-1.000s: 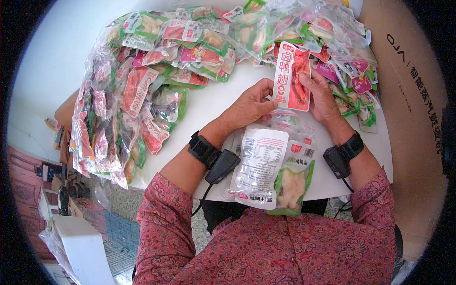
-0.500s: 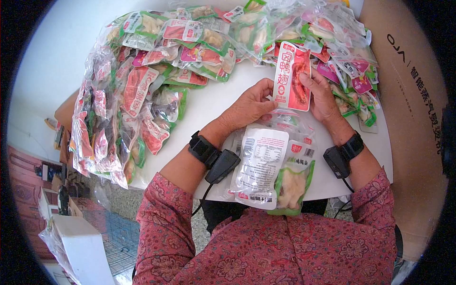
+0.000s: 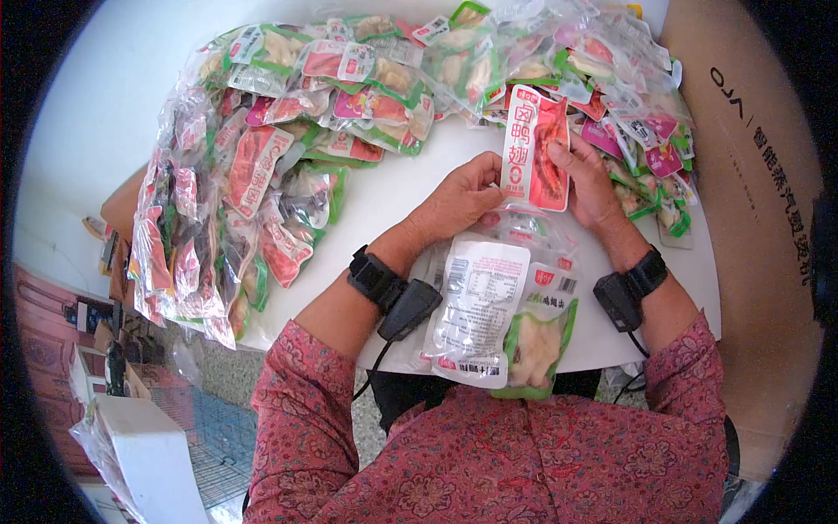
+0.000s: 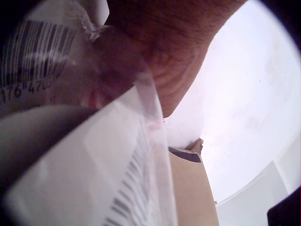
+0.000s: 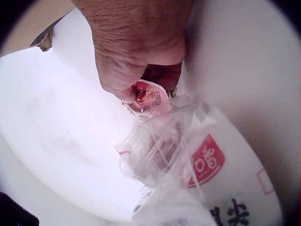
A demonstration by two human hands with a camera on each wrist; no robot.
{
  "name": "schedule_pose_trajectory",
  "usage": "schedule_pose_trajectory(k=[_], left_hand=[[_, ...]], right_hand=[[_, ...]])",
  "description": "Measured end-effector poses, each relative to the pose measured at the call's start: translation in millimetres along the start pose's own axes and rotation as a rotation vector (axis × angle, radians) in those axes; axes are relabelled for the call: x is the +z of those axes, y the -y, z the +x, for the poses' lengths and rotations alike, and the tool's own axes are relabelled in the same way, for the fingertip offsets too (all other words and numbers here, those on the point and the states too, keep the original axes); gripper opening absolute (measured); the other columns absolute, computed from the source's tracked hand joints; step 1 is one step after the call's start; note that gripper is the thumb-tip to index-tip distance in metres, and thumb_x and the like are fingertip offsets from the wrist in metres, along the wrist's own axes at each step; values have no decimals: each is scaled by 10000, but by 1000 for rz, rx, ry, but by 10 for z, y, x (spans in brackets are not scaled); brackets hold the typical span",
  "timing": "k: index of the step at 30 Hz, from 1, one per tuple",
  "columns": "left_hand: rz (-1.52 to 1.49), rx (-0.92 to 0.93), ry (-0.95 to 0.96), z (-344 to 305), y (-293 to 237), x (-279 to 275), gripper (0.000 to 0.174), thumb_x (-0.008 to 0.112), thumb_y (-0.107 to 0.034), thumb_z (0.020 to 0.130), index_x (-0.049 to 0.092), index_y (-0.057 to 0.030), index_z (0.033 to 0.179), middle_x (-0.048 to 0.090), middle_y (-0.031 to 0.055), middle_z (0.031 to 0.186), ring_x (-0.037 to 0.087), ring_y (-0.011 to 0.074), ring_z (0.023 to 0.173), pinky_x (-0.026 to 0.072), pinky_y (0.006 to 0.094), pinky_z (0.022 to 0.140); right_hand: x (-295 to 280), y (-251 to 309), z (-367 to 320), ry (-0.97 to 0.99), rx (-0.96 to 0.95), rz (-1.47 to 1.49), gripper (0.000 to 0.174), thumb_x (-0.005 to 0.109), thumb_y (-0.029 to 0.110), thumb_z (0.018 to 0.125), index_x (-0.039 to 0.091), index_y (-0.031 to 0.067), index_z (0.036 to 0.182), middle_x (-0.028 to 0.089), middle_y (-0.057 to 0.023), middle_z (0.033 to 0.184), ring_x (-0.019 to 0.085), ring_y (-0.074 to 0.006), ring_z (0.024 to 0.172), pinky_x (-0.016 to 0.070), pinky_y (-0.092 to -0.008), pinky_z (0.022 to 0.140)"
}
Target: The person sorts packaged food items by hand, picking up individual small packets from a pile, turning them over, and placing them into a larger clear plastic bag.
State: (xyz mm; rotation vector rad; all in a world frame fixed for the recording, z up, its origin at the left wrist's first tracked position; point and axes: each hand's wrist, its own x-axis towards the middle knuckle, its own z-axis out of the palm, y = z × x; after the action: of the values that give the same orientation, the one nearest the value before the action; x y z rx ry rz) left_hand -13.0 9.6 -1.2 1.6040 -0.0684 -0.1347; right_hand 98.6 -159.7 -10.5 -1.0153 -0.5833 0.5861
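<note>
Left hand [image 3: 458, 196] and right hand [image 3: 594, 185] both pinch the red packet [image 3: 533, 140] — fingers curled.

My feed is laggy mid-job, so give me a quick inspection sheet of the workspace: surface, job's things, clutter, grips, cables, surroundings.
Surface: white table, bare in the middle.
Job's things: red packet held up over the table; white-backed packet and green packet lie at the near edge.
Clutter: pile of sealed packets along the far and left sides, some overhanging the left edge.
Grips: left hand and right hand each pinch one side of the red packet.
Cables: black cable hangs from the left wrist camera.
Surroundings: cardboard box on the right.
</note>
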Motion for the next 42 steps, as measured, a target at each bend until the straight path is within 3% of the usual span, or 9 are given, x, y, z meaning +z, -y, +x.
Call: schedule_pose_trajectory(k=[3, 10, 16, 18, 21, 28, 30, 33, 42], left_hand=[[0, -15, -14, 12, 14, -7, 216, 544, -188, 854, 471, -82, 1028, 509, -30, 793, 464, 29, 624, 435, 171, 530], [-54, 77, -1, 76, 133, -29, 218, 544, -174, 852, 471, -76, 1033, 505, -25, 779, 459, 32, 613, 428, 174, 514], [18, 32, -10, 14, 24, -3, 214, 549, -155, 848, 469, -72, 1028, 493, -26, 748, 446, 34, 571, 406, 175, 496], [4, -18, 1, 9, 17, 4, 238, 510, -155, 875, 458, -82, 1096, 525, -40, 805, 434, 16, 589, 372, 163, 504], [-57, 22, -27, 6, -1, 26, 178, 491, -179, 886, 478, -76, 1030, 492, -32, 728, 441, 35, 556, 396, 178, 486], [-143, 0, 0, 0, 7, 23, 169, 450, -179, 908, 497, -71, 1029, 498, -34, 736, 420, 38, 537, 389, 174, 487], [-115, -10, 16, 7, 23, 13, 231, 465, -189, 905, 477, -100, 1118, 527, -59, 800, 411, 10, 561, 367, 155, 495], [-110, -1, 13, -3, 11, 16, 182, 439, -146, 904, 497, -72, 1060, 500, -38, 746, 418, 35, 550, 387, 172, 499], [-143, -13, 37, -27, -27, 15, 199, 438, -132, 898, 490, -79, 1083, 508, -38, 769, 424, 32, 563, 390, 174, 504]], right_hand=[[22, -12, -8, -24, -4, 2, 338, 560, 171, 840, 485, 16, 1131, 572, -62, 1031, 575, -135, 903, 487, -278, 793], [7, 21, -1, 15, -3, -44, 348, 551, 176, 846, 475, 10, 1142, 569, -67, 1041, 572, -142, 916, 478, -282, 803], [47, 42, -25, 29, -15, -54, 350, 546, 179, 847, 476, 11, 1146, 568, -68, 1045, 569, -139, 916, 473, -279, 811], [31, 22, -17, 8, -10, -50, 347, 544, 188, 849, 481, 12, 1142, 571, -69, 1040, 568, -136, 916, 473, -275, 805], [20, 14, -43, 32, 17, -159, 344, 542, 194, 853, 484, 10, 1138, 574, -69, 1031, 570, -134, 911, 476, -270, 791], [118, 65, -78, 61, 44, -59, 356, 509, 260, 873, 492, 2, 1118, 579, -74, 1013, 578, -129, 882, 475, -259, 775], [111, 59, -76, 37, 51, -93, 360, 494, 275, 880, 495, -2, 1108, 582, -78, 1002, 581, -126, 873, 476, -255, 773], [103, 73, -76, 67, 52, -101, 351, 494, 264, 880, 494, -3, 1108, 586, -78, 992, 584, -125, 863, 478, -255, 768], [100, 56, -68, 70, 56, -87, 334, 491, 250, 881, 497, 0, 1103, 591, -75, 981, 588, -125, 856, 482, -252, 758]])
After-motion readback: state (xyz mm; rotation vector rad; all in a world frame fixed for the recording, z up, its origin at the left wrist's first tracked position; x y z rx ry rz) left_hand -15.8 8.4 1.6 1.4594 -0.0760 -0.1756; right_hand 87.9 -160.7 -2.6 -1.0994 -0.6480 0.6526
